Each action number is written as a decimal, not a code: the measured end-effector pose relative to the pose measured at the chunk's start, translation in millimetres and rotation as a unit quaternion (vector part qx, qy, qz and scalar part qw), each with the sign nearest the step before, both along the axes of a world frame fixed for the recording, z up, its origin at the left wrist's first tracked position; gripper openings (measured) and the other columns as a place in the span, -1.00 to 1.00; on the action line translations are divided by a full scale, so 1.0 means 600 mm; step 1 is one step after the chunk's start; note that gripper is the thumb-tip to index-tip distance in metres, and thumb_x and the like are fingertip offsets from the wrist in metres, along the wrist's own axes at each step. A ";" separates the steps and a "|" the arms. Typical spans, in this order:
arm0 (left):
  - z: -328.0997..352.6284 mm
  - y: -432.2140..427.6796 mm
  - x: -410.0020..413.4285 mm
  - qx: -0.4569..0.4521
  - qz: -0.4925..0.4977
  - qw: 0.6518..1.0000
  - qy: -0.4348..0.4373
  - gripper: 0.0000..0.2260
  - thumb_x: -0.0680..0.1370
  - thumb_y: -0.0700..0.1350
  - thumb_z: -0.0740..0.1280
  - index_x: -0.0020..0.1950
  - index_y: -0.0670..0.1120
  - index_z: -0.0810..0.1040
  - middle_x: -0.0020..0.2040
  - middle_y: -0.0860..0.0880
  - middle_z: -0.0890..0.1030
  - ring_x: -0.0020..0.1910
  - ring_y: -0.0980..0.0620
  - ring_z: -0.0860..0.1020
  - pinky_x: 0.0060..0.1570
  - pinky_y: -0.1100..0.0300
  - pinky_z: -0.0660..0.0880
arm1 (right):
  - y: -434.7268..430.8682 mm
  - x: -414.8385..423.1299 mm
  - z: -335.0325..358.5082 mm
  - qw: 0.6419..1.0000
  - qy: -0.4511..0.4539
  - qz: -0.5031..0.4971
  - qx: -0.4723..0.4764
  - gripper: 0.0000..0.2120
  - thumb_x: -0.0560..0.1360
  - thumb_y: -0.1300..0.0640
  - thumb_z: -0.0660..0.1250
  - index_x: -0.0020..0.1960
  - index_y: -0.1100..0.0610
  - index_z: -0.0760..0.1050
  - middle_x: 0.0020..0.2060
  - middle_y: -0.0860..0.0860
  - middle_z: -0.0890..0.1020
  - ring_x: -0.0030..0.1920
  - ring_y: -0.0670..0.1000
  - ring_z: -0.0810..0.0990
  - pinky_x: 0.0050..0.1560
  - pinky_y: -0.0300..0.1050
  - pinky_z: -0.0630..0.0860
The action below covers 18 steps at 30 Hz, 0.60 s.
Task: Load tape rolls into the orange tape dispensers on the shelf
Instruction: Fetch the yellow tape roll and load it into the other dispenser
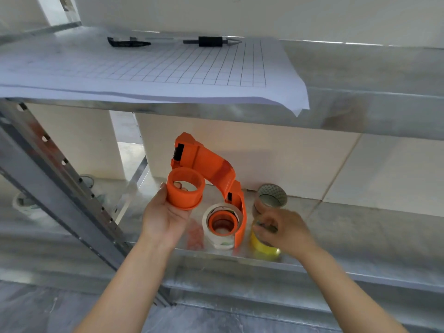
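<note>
My left hand (163, 217) grips an orange tape dispenser (199, 169) by its empty round hub, lifted above the lower metal shelf (336, 217). Beneath it a second orange dispenser (240, 222) rests on the shelf with a clear tape roll (219, 239) on its hub. To the right my right hand (283, 229) closes its fingers on the top of a yellow tape roll (262, 246) standing at the shelf's front edge. A brownish tape roll (271, 197) stands just behind the yellow one.
The upper shelf (360, 109) overhangs close above and carries gridded paper (168, 66), a black tool (127, 42) and a pen with a black grip (211, 41). A slotted metal upright (64, 179) runs down the left. More tape rolls (26, 205) lie beyond it.
</note>
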<state>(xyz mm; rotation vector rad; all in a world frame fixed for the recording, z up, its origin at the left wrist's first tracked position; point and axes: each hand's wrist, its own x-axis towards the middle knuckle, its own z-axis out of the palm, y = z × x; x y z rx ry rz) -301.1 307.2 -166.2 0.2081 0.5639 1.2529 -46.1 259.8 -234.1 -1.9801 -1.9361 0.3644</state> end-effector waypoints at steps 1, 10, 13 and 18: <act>0.000 -0.001 0.000 0.000 -0.002 1.000 0.000 -0.63 0.65 -0.02 -0.03 0.37 -0.10 0.38 0.08 -0.11 0.67 0.07 0.00 0.64 0.14 -0.06 0.51 | -0.012 -0.014 -0.008 0.998 -0.046 0.032 -0.023 -0.73 0.34 -0.19 0.21 -0.22 0.01 0.48 -0.28 -0.07 0.64 -0.25 -0.03 0.58 -0.29 -0.18 0.43; -0.012 -0.015 -0.005 0.008 -0.002 0.998 0.055 -0.69 0.66 -0.04 -0.03 0.03 -0.09 0.48 -0.34 0.00 0.71 -0.31 0.14 0.69 -0.13 0.12 0.63 | -0.039 -0.017 0.013 0.991 0.112 -0.041 0.066 -0.83 0.41 0.21 0.42 -0.01 0.15 0.61 -0.12 0.03 0.68 -0.09 0.04 0.63 -0.15 -0.37 0.44; -0.011 -0.015 0.009 0.008 -0.005 0.991 0.136 -0.69 0.66 -0.04 -0.01 0.03 -0.11 0.50 -0.25 -0.04 0.72 -0.24 0.10 0.70 -0.06 0.10 0.52 | -0.035 -0.036 0.058 0.961 0.213 -0.018 0.177 -0.85 0.36 0.33 0.45 -0.08 0.21 0.61 -0.22 -0.09 0.63 -0.17 -0.27 0.54 -0.14 -0.60 0.35; 0.006 -0.037 0.030 0.065 -0.015 0.970 0.235 -0.62 0.64 -0.02 0.04 0.31 -0.20 0.43 0.18 -0.23 0.59 0.10 -0.10 0.59 0.20 -0.01 0.47 | -0.026 -0.097 0.108 0.935 0.305 0.055 0.174 -0.82 0.37 0.34 0.41 -0.05 0.17 0.61 -0.12 -0.18 0.62 -0.06 -0.30 0.56 -0.04 -0.46 0.42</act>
